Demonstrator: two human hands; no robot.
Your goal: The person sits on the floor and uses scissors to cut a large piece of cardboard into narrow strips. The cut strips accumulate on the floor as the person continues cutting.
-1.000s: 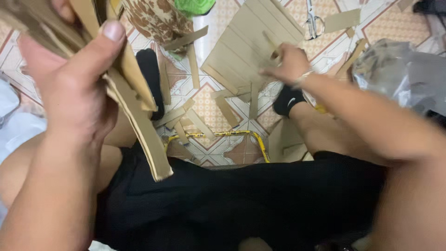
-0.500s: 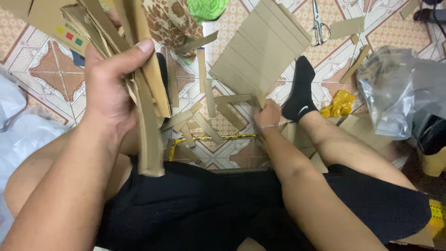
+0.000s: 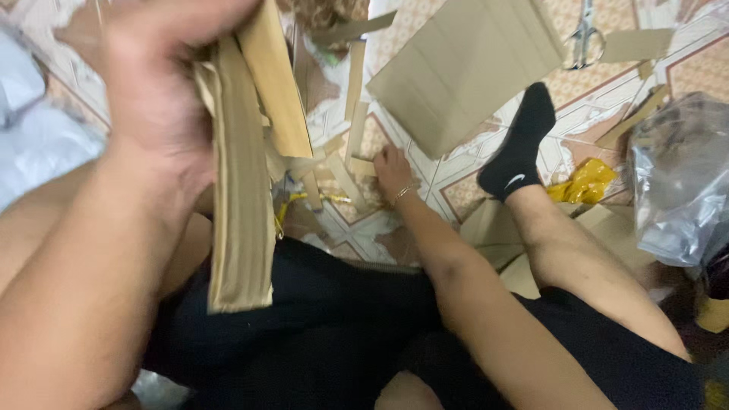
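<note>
Several cardboard strips (image 3: 241,220) fill left hand (image 3: 156,99).

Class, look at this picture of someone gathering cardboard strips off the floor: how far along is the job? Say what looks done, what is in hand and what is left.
Done: the left hand grips a bundle of cardboard strips, seemingly already gathered. In hand: the right hand rests on loose strips on the tiled floor. Left: several strips and offcuts lie scattered near the large cardboard sheet and the scissors.
</note>
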